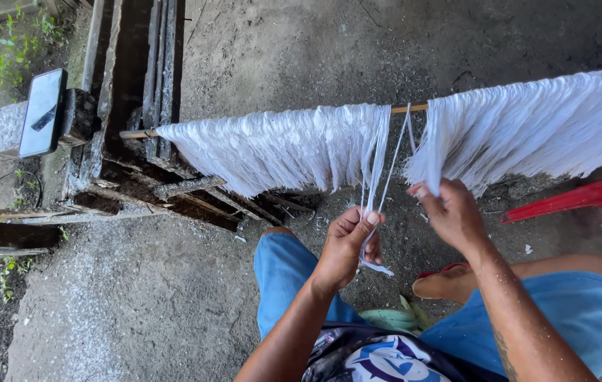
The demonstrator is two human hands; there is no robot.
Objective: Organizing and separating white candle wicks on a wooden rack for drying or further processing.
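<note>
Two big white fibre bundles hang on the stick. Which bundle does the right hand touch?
The right hand touches the right-side bundle, at its lower left edge; the left-side bundle hangs untouched.

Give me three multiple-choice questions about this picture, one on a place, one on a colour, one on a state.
1. Where does the phone sit?
A. on a ledge at far left
B. on the red chair
C. on the lap

2. What colour are the threads on the stick?
A. black
B. white
C. green

3. What is the left hand doing?
A. resting open on the floor
B. pinching a few strands
C. holding the phone

Answers: 1 A, it leans there by the wood; 2 B, all hang white; 3 B, thumb and fingers close on them.
</note>
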